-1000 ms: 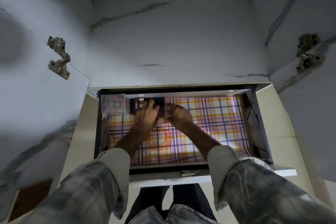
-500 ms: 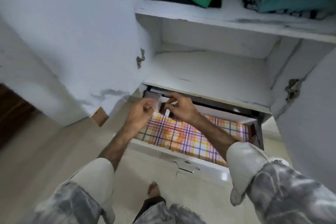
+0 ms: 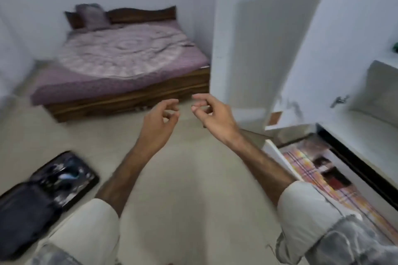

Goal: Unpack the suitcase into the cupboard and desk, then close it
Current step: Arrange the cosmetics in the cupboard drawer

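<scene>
The black suitcase (image 3: 41, 198) lies open on the floor at the lower left, with dark items in its far half. The white cupboard (image 3: 344, 49) stands at the right, its door swung out. Its bottom drawer (image 3: 323, 178) is pulled out, lined with checked paper and holding dark small items. My left hand (image 3: 160, 120) and my right hand (image 3: 212, 114) hang in mid-air over the floor between suitcase and drawer. Both have loosely curled fingers and hold nothing. The frame is blurred by motion.
A wooden bed (image 3: 120, 66) with a purple patterned cover and pillows stands against the far wall. A white wall column (image 3: 241, 38) rises between bed and cupboard. Bare beige floor (image 3: 183, 178) stretches from me to the bed.
My view has swung left from the drawer towards the room. Both hands have left the items in the drawer and come up with nothing in them.
</scene>
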